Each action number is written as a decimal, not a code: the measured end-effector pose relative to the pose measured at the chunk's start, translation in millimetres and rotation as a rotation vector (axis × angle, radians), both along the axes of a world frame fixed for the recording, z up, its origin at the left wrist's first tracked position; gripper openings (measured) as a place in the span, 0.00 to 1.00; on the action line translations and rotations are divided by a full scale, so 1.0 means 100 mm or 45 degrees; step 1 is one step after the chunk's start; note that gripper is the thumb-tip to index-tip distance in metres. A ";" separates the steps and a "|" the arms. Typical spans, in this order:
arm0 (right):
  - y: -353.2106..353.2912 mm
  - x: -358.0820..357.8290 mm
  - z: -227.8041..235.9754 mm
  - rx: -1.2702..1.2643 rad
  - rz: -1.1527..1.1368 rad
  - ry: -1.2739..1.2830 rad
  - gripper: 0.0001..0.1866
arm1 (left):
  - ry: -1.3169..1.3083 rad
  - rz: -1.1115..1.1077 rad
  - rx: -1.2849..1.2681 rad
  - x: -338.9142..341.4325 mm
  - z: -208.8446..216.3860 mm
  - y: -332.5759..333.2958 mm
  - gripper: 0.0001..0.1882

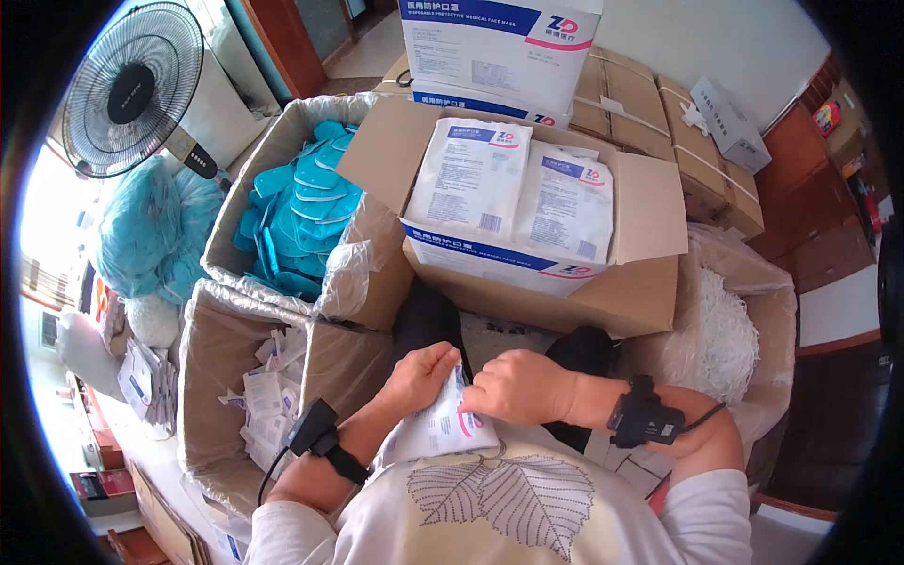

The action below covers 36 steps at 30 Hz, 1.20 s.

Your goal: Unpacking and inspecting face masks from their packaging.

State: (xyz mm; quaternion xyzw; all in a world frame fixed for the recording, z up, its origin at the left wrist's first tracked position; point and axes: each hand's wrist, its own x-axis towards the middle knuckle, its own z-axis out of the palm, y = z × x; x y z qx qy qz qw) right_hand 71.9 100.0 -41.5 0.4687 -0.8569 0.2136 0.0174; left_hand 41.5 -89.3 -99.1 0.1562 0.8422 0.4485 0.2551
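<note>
My left fingers (443, 357) and right fingers (478, 389) were clamped on the upper end of a white, printed pouch (438, 430), positioned between my fabric shirt (504, 494) and the open, rectangular cardboard carton (504, 266).

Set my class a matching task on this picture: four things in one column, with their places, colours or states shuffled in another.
1. Fan
2. Heaped flat pieces
3. Packet nearest the leaf-print shirt
4. White stringy heap

A. In the lined box on the right
B. Held by the left hand and right hand
C. Upper left of the view
D. Teal

Pairs: 1-C, 2-D, 3-B, 4-A
</note>
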 end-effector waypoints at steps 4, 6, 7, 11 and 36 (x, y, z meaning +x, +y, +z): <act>-0.05 0.08 0.15 -0.135 0.055 0.032 0.11 | 0.153 0.179 -0.037 -0.15 -0.10 -0.02 0.15; -0.05 0.07 0.29 -0.191 0.051 0.009 0.12 | 0.169 0.323 -0.048 -0.30 -0.28 -0.13 0.15; -0.05 0.10 0.31 -0.245 0.063 0.024 0.13 | 0.186 0.389 -0.029 -0.33 -0.29 -0.17 0.16; -0.04 0.23 0.32 -0.358 0.099 -0.082 0.11 | 0.242 0.655 0.037 -0.32 -0.23 -0.29 0.18; -0.31 0.14 0.14 -0.283 -0.683 -0.207 0.15 | 0.869 0.208 0.343 0.04 0.32 -0.28 0.04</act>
